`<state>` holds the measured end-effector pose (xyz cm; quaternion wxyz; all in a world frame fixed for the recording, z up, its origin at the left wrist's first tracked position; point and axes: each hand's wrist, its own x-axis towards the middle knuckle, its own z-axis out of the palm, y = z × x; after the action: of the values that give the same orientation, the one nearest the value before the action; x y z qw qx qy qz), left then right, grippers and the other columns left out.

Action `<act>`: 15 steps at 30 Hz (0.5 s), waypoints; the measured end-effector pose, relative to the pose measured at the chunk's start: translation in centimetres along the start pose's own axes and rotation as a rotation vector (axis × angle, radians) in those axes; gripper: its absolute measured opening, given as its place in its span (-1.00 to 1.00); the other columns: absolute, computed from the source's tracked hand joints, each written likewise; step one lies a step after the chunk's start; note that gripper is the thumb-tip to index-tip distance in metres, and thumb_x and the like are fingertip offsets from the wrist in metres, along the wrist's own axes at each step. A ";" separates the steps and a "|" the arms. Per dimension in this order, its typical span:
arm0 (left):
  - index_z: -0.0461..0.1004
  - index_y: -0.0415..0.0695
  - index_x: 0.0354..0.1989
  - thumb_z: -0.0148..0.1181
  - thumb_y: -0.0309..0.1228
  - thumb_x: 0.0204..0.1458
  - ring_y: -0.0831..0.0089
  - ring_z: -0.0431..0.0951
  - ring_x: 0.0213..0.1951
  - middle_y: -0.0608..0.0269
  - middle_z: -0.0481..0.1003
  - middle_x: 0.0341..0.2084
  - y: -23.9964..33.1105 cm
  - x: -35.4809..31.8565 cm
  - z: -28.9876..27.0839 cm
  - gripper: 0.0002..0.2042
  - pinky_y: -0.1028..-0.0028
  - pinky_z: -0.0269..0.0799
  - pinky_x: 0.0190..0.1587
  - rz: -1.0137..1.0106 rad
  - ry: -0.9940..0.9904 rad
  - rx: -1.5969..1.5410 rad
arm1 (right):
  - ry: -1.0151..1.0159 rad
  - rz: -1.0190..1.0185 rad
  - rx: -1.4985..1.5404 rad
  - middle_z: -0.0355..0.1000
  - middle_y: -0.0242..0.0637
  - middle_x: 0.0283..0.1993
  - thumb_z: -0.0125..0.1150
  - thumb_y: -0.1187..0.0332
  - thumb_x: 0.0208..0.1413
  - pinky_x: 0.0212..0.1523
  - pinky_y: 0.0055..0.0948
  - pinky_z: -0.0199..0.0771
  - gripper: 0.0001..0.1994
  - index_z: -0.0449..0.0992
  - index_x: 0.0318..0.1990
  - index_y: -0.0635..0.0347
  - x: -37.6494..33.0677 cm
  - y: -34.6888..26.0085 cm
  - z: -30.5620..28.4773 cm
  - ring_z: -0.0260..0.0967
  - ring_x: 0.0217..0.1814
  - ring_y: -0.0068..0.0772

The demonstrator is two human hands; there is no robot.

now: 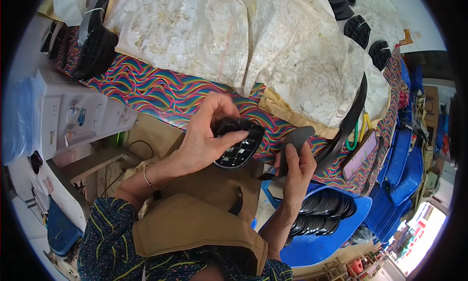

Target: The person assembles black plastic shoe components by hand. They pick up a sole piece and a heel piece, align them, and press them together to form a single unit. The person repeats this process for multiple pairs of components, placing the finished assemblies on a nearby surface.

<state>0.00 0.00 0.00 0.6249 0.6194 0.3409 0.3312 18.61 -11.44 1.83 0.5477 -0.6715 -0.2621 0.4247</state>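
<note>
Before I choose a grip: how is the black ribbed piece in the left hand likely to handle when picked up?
The black ribbed piece, held in the left hand, is probably stiff, since crossing ribs brace it. It may be light for its size, as the cells between those ribs look hollow. Its shiny surface could prove slightly slippery.

1 black gridded piece (243, 152) partly covered by the left hand (199, 137), part of the right hand (296, 171) lost behind a dark grey pad (298, 135), phone screen (360, 155) too small to read from here, bright opening (423, 236) blurred by glare
</note>
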 end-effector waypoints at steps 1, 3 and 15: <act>0.18 -0.15 0.24 0.24 -0.56 0.05 0.59 0.50 -0.12 0.16 0.48 -0.08 0.5 0.2 -0.1 -0.44 0.58 0.42 -0.11 -0.037 0.008 0.067 | -0.008 -0.005 -0.015 0.43 -0.34 -0.51 0.04 0.37 0.29 -0.65 -0.65 0.22 -0.82 0.44 -0.11 0.31 -0.1 -0.1 0.2 0.27 -0.62 -0.68; 0.29 -0.20 0.14 0.27 -0.54 0.04 0.64 0.49 -0.16 0.26 0.51 -0.19 1.2 0.7 0.0 -0.53 0.60 0.42 -0.13 -0.136 -0.023 0.029 | -0.015 0.023 -0.085 0.39 -0.38 -0.55 0.02 0.41 0.29 -0.65 -0.65 0.20 -0.85 0.44 -0.15 0.31 -0.2 -0.4 0.1 0.25 -0.62 -0.71; 0.50 -0.27 -0.09 0.21 -0.55 0.06 0.71 0.43 -0.24 0.42 0.51 -0.31 1.2 2.1 2.3 -0.77 0.61 0.38 -0.17 -0.329 -0.202 -0.242 | 0.001 -0.071 -0.525 0.29 -0.06 -0.55 0.00 0.51 0.23 -0.52 -0.40 0.20 -0.91 0.39 -0.22 0.38 -0.6 -0.3 0.4 0.12 -0.58 -0.37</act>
<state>3.10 0.50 1.18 0.7713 0.5057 0.3309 0.1995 17.95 -11.66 2.31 0.3696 -0.7811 -0.3864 0.3224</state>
